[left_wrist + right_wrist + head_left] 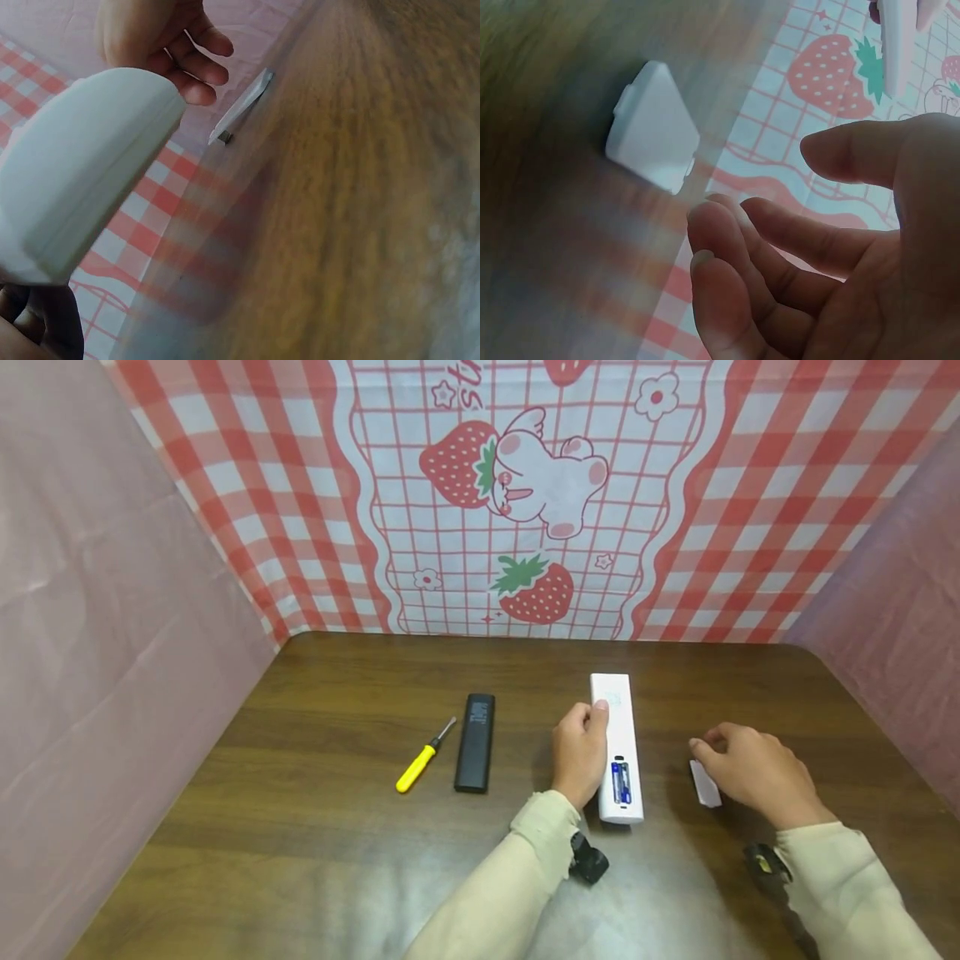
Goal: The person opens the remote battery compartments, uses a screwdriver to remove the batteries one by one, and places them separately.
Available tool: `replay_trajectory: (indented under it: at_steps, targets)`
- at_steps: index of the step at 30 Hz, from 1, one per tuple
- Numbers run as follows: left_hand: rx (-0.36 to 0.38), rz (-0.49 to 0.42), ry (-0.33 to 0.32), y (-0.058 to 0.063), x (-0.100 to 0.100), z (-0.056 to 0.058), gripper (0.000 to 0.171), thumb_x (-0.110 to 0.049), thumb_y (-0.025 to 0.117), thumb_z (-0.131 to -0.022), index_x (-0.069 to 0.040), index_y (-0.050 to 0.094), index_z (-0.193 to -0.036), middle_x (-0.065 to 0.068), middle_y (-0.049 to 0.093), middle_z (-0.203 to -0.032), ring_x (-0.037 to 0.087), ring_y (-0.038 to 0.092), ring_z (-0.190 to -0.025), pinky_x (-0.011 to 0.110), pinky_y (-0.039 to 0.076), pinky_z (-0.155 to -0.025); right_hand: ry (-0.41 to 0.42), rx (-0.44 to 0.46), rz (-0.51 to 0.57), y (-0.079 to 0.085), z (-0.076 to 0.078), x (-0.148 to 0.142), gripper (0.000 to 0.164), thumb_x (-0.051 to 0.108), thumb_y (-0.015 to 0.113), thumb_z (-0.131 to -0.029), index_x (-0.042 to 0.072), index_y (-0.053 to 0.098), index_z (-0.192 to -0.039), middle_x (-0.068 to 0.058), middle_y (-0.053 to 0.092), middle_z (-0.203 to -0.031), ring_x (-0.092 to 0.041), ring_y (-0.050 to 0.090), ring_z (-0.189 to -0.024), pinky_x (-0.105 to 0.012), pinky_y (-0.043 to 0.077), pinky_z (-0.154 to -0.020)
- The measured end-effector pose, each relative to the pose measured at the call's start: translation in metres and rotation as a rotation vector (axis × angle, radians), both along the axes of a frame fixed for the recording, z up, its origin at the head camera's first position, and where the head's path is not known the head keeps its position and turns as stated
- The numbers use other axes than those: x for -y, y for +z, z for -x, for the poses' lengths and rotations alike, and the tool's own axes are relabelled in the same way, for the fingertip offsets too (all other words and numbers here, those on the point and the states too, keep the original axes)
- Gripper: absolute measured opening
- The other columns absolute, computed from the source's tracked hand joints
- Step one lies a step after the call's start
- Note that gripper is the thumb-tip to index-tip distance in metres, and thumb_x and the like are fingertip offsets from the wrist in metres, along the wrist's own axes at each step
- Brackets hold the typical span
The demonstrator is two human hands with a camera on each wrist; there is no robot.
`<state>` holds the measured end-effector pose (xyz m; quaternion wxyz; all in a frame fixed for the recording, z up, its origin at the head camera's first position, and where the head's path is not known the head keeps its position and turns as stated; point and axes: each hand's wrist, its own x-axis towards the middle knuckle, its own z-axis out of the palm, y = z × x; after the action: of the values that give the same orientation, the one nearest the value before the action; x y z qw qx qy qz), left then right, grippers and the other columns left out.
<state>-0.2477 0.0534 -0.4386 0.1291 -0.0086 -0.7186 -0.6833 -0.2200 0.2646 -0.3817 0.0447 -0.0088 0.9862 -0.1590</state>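
My left hand grips a white remote control by its left edge, the thumb lying on its back. The remote's battery bay is uncovered and shows blue batteries side by side. In the left wrist view the end of the remote is raised over the table. To the right, a small white battery cover lies on the table. Over it hovers my right hand, holding nothing. The right wrist view shows its loosely bent fingers and thumb apart from the cover.
A black remote-like device lies left of the left hand. Beside it is a screwdriver with a yellow handle, tip pointing away. The brown wooden table ends at a red-and-white checked cloth behind, with pinkish cloth walls at both sides.
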Motion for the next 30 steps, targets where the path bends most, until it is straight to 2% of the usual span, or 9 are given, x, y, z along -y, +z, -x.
replay_trajectory:
  at_steps: [12, 21, 26, 30]
  targets:
    - [-0.007, 0.018, 0.003, -0.001, 0.000, 0.000, 0.034, -0.038, 0.054, -0.103, -0.012, 0.066, -0.084, -0.007, 0.058, -0.070, 0.006, 0.054, -0.063, 0.026, 0.045, -0.060, 0.013, -0.002, -0.019, 0.003, -0.005, 0.007, 0.063, 0.054, 0.050, -0.099, -0.001, 0.060, -0.128, -0.031, 0.062, -0.121, -0.044, 0.064, -0.092, -0.050, 0.046, -0.058]
    - [-0.002, 0.019, 0.002, -0.001, 0.001, 0.000, 0.034, -0.038, 0.054, -0.103, -0.012, 0.066, -0.084, -0.007, 0.058, -0.070, 0.006, 0.054, -0.063, 0.026, 0.045, -0.060, 0.031, -0.010, 0.021, 0.004, -0.007, 0.014, 0.065, 0.056, 0.050, -0.099, -0.001, 0.062, -0.127, -0.029, 0.064, -0.118, -0.037, 0.064, -0.089, -0.050, 0.047, -0.061]
    - [0.004, 0.021, -0.005, -0.001, 0.001, 0.001, 0.035, -0.039, 0.053, -0.103, -0.012, 0.066, -0.085, -0.007, 0.058, -0.071, 0.006, 0.054, -0.064, 0.026, 0.045, -0.061, 0.053, -0.021, 0.036, 0.003, -0.007, 0.017, 0.062, 0.054, 0.050, -0.100, -0.002, 0.062, -0.126, -0.029, 0.065, -0.117, -0.032, 0.064, -0.084, -0.046, 0.047, -0.058]
    - [0.006, 0.021, -0.010, -0.001, 0.001, 0.001, 0.035, -0.039, 0.053, -0.103, -0.012, 0.066, -0.086, -0.007, 0.058, -0.071, 0.006, 0.054, -0.064, 0.026, 0.046, -0.061, 0.059, -0.030, 0.042, 0.004, -0.006, 0.017, 0.063, 0.054, 0.051, -0.100, -0.002, 0.063, -0.125, -0.029, 0.065, -0.117, -0.034, 0.065, -0.085, -0.048, 0.048, -0.059]
